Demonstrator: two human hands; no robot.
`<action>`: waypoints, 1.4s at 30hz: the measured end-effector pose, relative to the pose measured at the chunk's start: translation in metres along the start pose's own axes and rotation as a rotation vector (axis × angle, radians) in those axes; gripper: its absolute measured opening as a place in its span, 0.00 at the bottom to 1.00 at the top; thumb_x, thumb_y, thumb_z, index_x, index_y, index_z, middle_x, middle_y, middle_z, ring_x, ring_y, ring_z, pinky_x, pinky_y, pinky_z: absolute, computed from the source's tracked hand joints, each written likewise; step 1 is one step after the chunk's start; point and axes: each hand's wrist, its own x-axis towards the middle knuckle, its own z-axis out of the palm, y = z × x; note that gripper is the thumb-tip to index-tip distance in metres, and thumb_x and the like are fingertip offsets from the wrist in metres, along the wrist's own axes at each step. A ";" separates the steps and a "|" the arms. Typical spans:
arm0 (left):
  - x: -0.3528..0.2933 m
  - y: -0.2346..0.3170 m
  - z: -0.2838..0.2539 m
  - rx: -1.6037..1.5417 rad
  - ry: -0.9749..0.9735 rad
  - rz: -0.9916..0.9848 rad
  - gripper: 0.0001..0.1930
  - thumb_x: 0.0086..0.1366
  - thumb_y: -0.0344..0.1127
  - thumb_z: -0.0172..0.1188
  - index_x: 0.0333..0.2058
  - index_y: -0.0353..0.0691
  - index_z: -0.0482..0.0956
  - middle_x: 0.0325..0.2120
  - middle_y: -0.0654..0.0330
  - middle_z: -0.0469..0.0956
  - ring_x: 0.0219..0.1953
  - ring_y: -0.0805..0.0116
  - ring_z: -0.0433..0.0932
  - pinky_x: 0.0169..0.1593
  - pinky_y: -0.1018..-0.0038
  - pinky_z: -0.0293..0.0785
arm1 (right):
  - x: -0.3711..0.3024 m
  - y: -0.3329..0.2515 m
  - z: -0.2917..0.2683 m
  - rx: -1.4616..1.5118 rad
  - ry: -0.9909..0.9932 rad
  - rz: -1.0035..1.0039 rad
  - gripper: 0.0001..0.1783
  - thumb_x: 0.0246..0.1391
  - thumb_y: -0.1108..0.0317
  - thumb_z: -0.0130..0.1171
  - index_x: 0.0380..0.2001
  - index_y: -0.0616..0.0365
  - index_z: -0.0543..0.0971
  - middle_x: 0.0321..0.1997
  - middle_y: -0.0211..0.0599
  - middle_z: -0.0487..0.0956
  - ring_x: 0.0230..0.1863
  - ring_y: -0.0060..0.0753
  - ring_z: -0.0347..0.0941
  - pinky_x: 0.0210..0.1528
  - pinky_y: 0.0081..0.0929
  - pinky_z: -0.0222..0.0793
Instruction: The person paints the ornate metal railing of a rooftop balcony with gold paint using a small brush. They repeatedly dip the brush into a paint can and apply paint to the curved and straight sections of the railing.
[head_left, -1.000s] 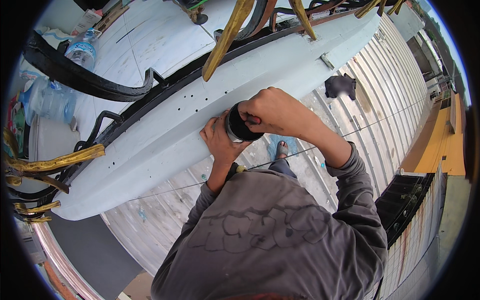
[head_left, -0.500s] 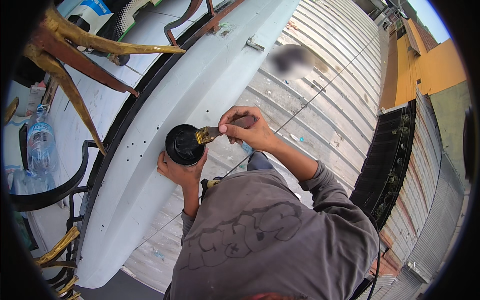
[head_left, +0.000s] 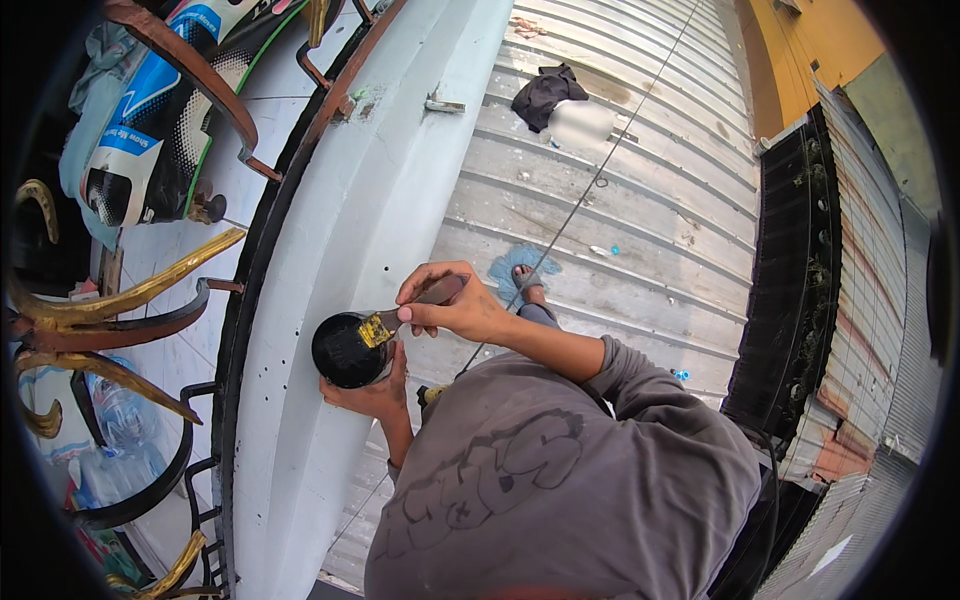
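Observation:
A round can of black paint (head_left: 338, 362) sits in my left hand (head_left: 378, 398), with the fingers wrapped about its lower side. Above the white ledge, the can's dark mouth faces up. My right hand (head_left: 462, 308) grips the brown handle of a flat paintbrush (head_left: 376, 330). Yellow paint stains the brush's metal band, which lies at the can's right rim. The bristles point into the can, and their tips are hard to tell from the black paint.
Black metal railing (head_left: 245, 330) with gold-painted scrolls (head_left: 110, 370) runs along the ledge's left. Beyond it lie plastic bottles (head_left: 125, 425). A foot in a sandal (head_left: 528, 280) rests on the ribbed metal roofing (head_left: 620, 300), crossed by a cable (head_left: 572, 215). A dark cloth (head_left: 548, 95) lies farther off.
The view has swung, bringing the sandalled foot and more of the railing's left side into sight. The brush has moved slightly farther over the can's mouth; both hands keep their holds.

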 end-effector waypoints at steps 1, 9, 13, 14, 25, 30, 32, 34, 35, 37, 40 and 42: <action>0.000 0.000 0.000 -0.004 -0.002 0.003 0.54 0.35 0.69 0.81 0.56 0.36 0.75 0.50 0.49 0.67 0.56 0.47 0.63 0.55 0.54 0.60 | 0.001 0.000 0.000 0.031 -0.005 0.002 0.09 0.56 0.69 0.72 0.37 0.60 0.83 0.32 0.32 0.84 0.30 0.21 0.81 0.25 0.19 0.72; -0.005 -0.006 0.008 -0.132 0.051 -0.045 0.60 0.34 0.64 0.84 0.61 0.32 0.68 0.51 0.48 0.65 0.55 0.46 0.64 0.55 0.53 0.63 | 0.009 0.004 0.000 0.023 0.001 0.000 0.08 0.57 0.71 0.71 0.37 0.62 0.83 0.32 0.35 0.85 0.30 0.23 0.83 0.26 0.19 0.74; -0.007 -0.007 0.007 -0.147 0.018 -0.056 0.59 0.35 0.64 0.84 0.60 0.31 0.68 0.51 0.47 0.65 0.56 0.46 0.64 0.54 0.53 0.64 | 0.010 0.005 0.001 0.080 0.007 0.043 0.08 0.58 0.71 0.71 0.36 0.62 0.83 0.31 0.35 0.85 0.30 0.22 0.83 0.27 0.19 0.75; -0.006 -0.006 0.007 -0.177 0.019 -0.060 0.60 0.35 0.64 0.84 0.60 0.31 0.68 0.51 0.47 0.65 0.56 0.46 0.64 0.54 0.53 0.64 | 0.010 0.006 0.001 0.072 0.005 0.012 0.08 0.58 0.71 0.71 0.36 0.62 0.83 0.31 0.35 0.85 0.30 0.22 0.83 0.27 0.20 0.75; -0.003 -0.005 0.003 -0.081 -0.007 0.007 0.59 0.37 0.63 0.84 0.60 0.29 0.68 0.51 0.47 0.66 0.55 0.47 0.67 0.55 0.55 0.66 | 0.003 0.006 0.010 0.065 0.032 -0.049 0.10 0.60 0.68 0.71 0.37 0.63 0.82 0.31 0.34 0.83 0.30 0.21 0.81 0.31 0.19 0.77; -0.004 -0.005 0.005 -0.117 0.017 -0.010 0.58 0.35 0.64 0.83 0.59 0.32 0.70 0.52 0.47 0.66 0.56 0.45 0.65 0.54 0.53 0.62 | 0.002 0.003 0.006 0.052 0.041 -0.048 0.09 0.60 0.70 0.70 0.40 0.63 0.83 0.34 0.36 0.85 0.32 0.22 0.82 0.34 0.21 0.78; -0.003 -0.003 0.005 -0.167 0.040 -0.024 0.57 0.35 0.65 0.83 0.59 0.33 0.71 0.52 0.47 0.66 0.55 0.45 0.65 0.54 0.54 0.62 | 0.000 0.002 0.004 0.031 0.021 -0.056 0.09 0.59 0.71 0.70 0.41 0.63 0.84 0.36 0.36 0.86 0.34 0.23 0.82 0.35 0.22 0.79; -0.001 -0.001 0.002 -0.022 0.037 0.047 0.58 0.38 0.68 0.81 0.60 0.32 0.71 0.50 0.48 0.69 0.55 0.48 0.68 0.54 0.57 0.65 | -0.003 0.003 0.003 0.017 -0.016 -0.094 0.09 0.59 0.71 0.71 0.41 0.62 0.86 0.38 0.37 0.87 0.36 0.23 0.83 0.37 0.22 0.79; -0.001 -0.001 0.000 0.064 0.043 0.099 0.58 0.39 0.70 0.80 0.60 0.32 0.71 0.49 0.49 0.70 0.54 0.49 0.69 0.54 0.58 0.67 | -0.003 0.004 0.003 -0.076 -0.047 -0.207 0.08 0.58 0.72 0.71 0.41 0.61 0.86 0.39 0.37 0.87 0.36 0.23 0.83 0.38 0.22 0.79; 0.000 0.001 -0.001 0.061 0.013 0.073 0.58 0.39 0.71 0.79 0.61 0.33 0.71 0.49 0.49 0.70 0.54 0.48 0.69 0.54 0.58 0.66 | -0.005 0.006 0.003 -0.293 -0.086 -0.384 0.07 0.58 0.73 0.71 0.40 0.59 0.87 0.40 0.37 0.87 0.38 0.23 0.83 0.41 0.22 0.79; 0.003 0.002 -0.002 0.018 -0.007 0.056 0.57 0.39 0.71 0.79 0.60 0.34 0.72 0.49 0.49 0.70 0.54 0.48 0.69 0.54 0.58 0.65 | -0.007 0.009 0.002 -0.317 -0.098 -0.528 0.09 0.56 0.73 0.72 0.41 0.57 0.88 0.41 0.37 0.88 0.41 0.26 0.84 0.44 0.23 0.80; 0.003 0.004 -0.003 0.012 0.001 0.030 0.57 0.38 0.72 0.78 0.58 0.34 0.74 0.48 0.49 0.70 0.54 0.48 0.70 0.54 0.58 0.66 | -0.008 0.011 0.001 -0.348 -0.079 -0.626 0.10 0.56 0.73 0.72 0.42 0.57 0.88 0.41 0.36 0.88 0.41 0.28 0.85 0.44 0.24 0.81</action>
